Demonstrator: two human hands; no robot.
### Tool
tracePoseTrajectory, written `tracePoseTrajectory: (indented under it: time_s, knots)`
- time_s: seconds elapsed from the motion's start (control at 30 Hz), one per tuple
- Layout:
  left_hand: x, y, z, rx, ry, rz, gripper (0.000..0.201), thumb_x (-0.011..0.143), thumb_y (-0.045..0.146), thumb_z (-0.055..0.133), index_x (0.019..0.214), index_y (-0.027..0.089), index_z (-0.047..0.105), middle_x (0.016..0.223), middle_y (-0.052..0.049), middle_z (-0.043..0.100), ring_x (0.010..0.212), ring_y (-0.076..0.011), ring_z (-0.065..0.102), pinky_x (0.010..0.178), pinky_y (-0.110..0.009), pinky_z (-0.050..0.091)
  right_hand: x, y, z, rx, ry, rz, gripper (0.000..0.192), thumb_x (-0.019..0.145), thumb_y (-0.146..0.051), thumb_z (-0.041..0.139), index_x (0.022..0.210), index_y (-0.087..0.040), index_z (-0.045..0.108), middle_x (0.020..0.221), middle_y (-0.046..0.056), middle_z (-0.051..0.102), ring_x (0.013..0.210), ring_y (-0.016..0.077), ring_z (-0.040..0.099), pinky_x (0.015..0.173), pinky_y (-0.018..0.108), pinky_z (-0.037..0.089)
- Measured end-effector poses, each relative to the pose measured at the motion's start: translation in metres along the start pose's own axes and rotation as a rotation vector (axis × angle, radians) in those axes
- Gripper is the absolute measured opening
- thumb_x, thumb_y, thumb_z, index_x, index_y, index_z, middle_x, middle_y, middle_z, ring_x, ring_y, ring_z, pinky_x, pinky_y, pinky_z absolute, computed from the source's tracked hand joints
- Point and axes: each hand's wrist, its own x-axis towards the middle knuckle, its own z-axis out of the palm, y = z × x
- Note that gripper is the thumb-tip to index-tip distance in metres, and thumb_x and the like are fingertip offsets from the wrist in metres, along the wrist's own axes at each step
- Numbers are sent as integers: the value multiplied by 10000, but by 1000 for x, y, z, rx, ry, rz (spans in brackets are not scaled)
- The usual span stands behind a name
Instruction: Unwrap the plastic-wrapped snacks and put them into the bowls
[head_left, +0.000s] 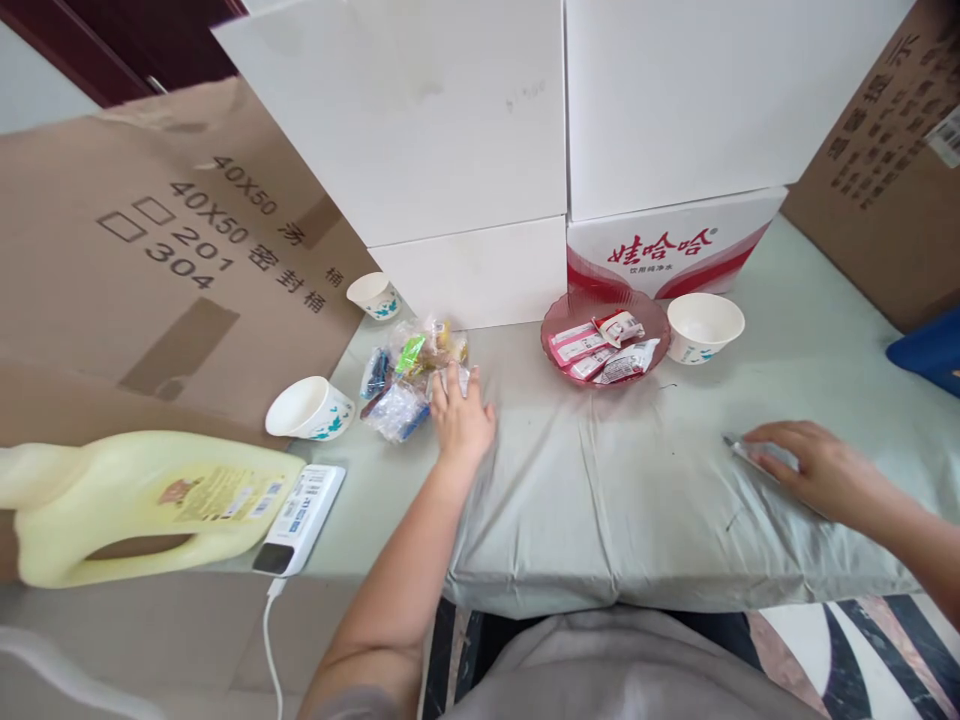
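Observation:
My left hand (463, 420) reaches into a loose pile of small plastic-wrapped packets (409, 365) on the left of the table. Its fingers are stretched out over a clear packet at the pile's right edge. A green label and some blue pieces show through the wrapping. On the right, my right hand (821, 470) is closed round a slim pale tool (752, 455) with a dark narrow tip, lying low over the cloth. Its kind is hard to tell, as the fingers cover most of it. Between the hands, farther back, a pink glass dish (553, 352) holds several snack packets (611, 345).
Paper cups stand right of the dish (705, 328), left of the pile (311, 408) and behind it (373, 296). A yellow jug (172, 500) and a white power bank (304, 515) with a cable lie at left. White boxes (465, 270) wall the back; cardboard (150, 290) flanks the left.

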Motion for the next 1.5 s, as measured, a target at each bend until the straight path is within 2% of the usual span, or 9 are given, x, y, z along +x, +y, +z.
tracePoseTrajectory:
  time_s: [0.23,0.43,0.6,0.83,0.97,1.17,1.3,1.4,1.5]
  knots:
    - [30,-25,-2,137,-294,73,205,833,143,492,883,152,691,946,-164,669,1017,-344,591,863,-500,487,-45,-23,21,-112,32,58,402,944,-413,385,1254,-280,605,986,137,663,920,303,652,801,459,541]
    - [-12,54,1,-264,-290,215,169,904,186,501,962,224,655,953,-45,680,837,-199,641,772,-347,533,-38,-45,21,-180,35,77,370,946,-244,373,1215,-202,623,960,112,659,908,260,639,808,403,539]
    - [-73,121,19,-447,-150,549,171,938,183,465,1025,197,611,931,-79,655,854,-221,601,786,-383,534,-26,-75,23,-77,79,89,363,946,-201,368,1223,-221,602,1028,95,650,874,218,662,710,336,556]
    - [-84,119,29,-678,-42,783,380,827,488,660,1012,159,611,963,-105,583,927,-237,573,816,-407,550,-6,-140,19,176,9,-131,309,975,-182,412,1237,-219,571,1102,79,661,945,186,664,771,302,543]
    - [-83,116,27,-730,-48,684,174,840,313,660,900,180,564,857,-60,575,825,-196,572,732,-356,550,-5,-142,15,89,-141,-224,286,962,-160,429,1172,-215,616,1012,66,689,853,193,676,709,304,527]
    - [-78,118,27,-847,-211,420,184,866,207,581,1043,191,628,1100,-104,598,962,-193,616,822,-340,543,-23,-81,2,-59,-134,-79,291,947,-139,415,1082,-213,663,1003,70,705,867,209,673,756,342,527]
    - [-64,110,34,-1184,-312,-54,117,869,295,585,885,188,628,1004,-66,644,883,-158,626,750,-273,517,-29,-67,5,-79,13,34,244,953,-228,449,990,-196,687,988,100,701,931,266,640,826,434,526]
    - [-51,101,40,-1445,-294,-517,225,779,390,659,809,188,564,780,5,609,666,-111,581,603,-217,471,-19,-89,18,101,97,54,250,948,-346,506,1084,-200,657,1048,113,682,1000,268,624,870,444,528]
    - [-42,94,43,-1525,-277,-680,291,671,383,721,763,189,524,663,51,536,559,-83,512,536,-190,418,1,-123,37,274,73,39,455,890,-439,601,1277,-206,543,1150,126,655,1084,284,604,908,472,522]
